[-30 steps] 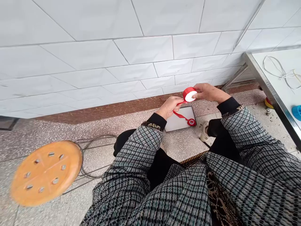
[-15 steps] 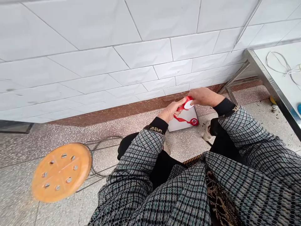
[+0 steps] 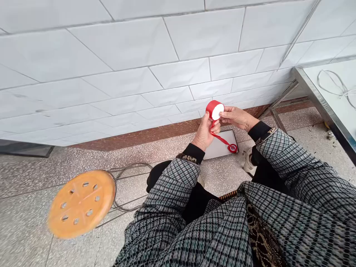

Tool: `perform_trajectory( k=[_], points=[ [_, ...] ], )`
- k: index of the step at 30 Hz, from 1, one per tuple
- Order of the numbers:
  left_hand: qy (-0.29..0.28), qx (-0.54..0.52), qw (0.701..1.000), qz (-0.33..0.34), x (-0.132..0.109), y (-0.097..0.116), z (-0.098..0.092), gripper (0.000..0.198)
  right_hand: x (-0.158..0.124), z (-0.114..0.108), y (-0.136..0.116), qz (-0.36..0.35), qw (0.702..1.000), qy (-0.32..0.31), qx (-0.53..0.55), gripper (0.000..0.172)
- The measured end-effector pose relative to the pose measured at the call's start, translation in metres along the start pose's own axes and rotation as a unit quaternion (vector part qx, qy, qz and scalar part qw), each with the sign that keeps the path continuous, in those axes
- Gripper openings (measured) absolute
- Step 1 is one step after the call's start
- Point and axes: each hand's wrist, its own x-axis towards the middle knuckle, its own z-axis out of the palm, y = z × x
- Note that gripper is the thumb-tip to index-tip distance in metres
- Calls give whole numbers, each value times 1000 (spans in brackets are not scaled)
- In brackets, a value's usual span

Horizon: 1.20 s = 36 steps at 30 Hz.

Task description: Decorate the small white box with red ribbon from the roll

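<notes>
Both my hands are closed on a short round piece (image 3: pixel 218 111) with a white flat face and red tape around its side. My left hand (image 3: pixel 205 134) grips it from below left, its thumb against the red side and a red tape strip (image 3: pixel 220 138) passing by its curled fingers. My right hand (image 3: pixel 236 116) pinches its right edge between thumb and fingers. From the strip's lower end hangs a red tape roll (image 3: pixel 232 148). Behind it lies a pale rectangular panel or shallow box (image 3: pixel 215 150) on the floor; my left hand partly hides it.
An orange round stool (image 3: pixel 82 202) with holes in its seat and thin metal legs is at left. A white tiled wall (image 3: pixel 125 48) rises ahead. At right stands a metal-edged table (image 3: pixel 319 98) with a pale cable (image 3: pixel 343 91) on top. My shoes are on the speckled floor (image 3: pixel 222 176).
The round piece has been lifted and turned, showing more of its red side and white face. My right hand has moved from above it to its right edge. The tape roll still hangs.
</notes>
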Motion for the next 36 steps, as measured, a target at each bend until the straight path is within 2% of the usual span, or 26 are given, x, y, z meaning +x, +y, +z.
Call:
perform_trajectory(
  k=[5, 10, 17, 21, 25, 29, 36],
  points=[
    [-29, -19, 999, 21, 0, -3, 0, 46, 5, 9, 7, -21, 999, 12, 32, 55],
    [-33, -11, 999, 16, -2, -1, -1, 48, 11, 1, 3, -36, 999, -13, -21, 60],
    [-55, 49, 997, 34, -4, 0, -15, 29, 2, -13, -24, -57, 990, -30, -124, 42],
    [-33, 70, 997, 12, -4, 1, -17, 19, -3, -17, -31, -51, 978, -33, -201, 27],
    [4, 124, 992, -19, -2, 2, -17, 10, -5, -20, -31, -42, 947, -14, -317, 18],
    [36, 155, 987, -15, 0, 0, -19, 11, -5, -20, -31, -32, 925, 3, -378, 18],
    [32, 188, 980, -49, 3, 0, -24, 9, -5, -22, -31, -8, 908, -5, -419, 20]
  ],
)
